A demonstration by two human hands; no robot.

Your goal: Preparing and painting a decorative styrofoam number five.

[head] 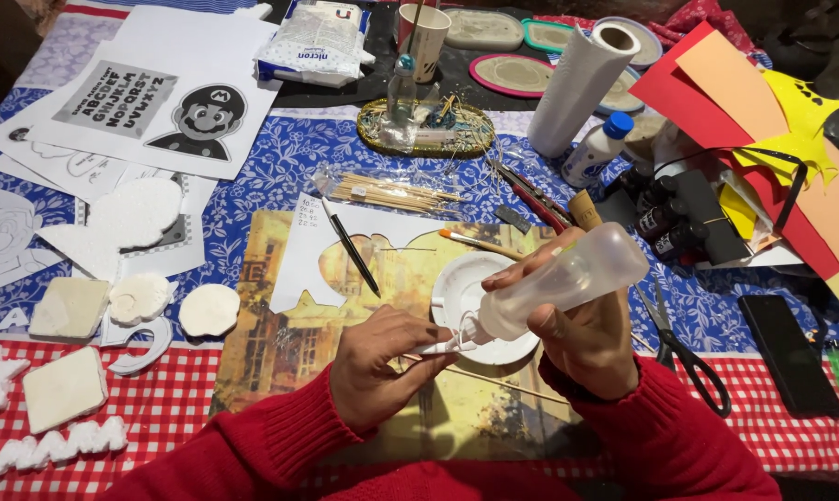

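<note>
Hands in red sleeves worked over a small round white plastic dish (466, 295) on a yellow printed paper mat (280, 325): the right hand (586, 339) gripped a translucent squeeze bottle of white glue (563, 281), tilted nozzle-down over the dish. The left hand (382, 357) was closed around a small white piece (438, 347) at the nozzle tip. Black-handled scissors (684, 353) lay near the right wrist, white foam cut-outs (141, 297) well apart to the left.

Scissors (688, 357) and a black phone (790, 353) lie on the table (280, 167) at right. A paper-towel roll (582, 88), skewers (387, 193) and foam shapes (136, 213) sit farther off.
</note>
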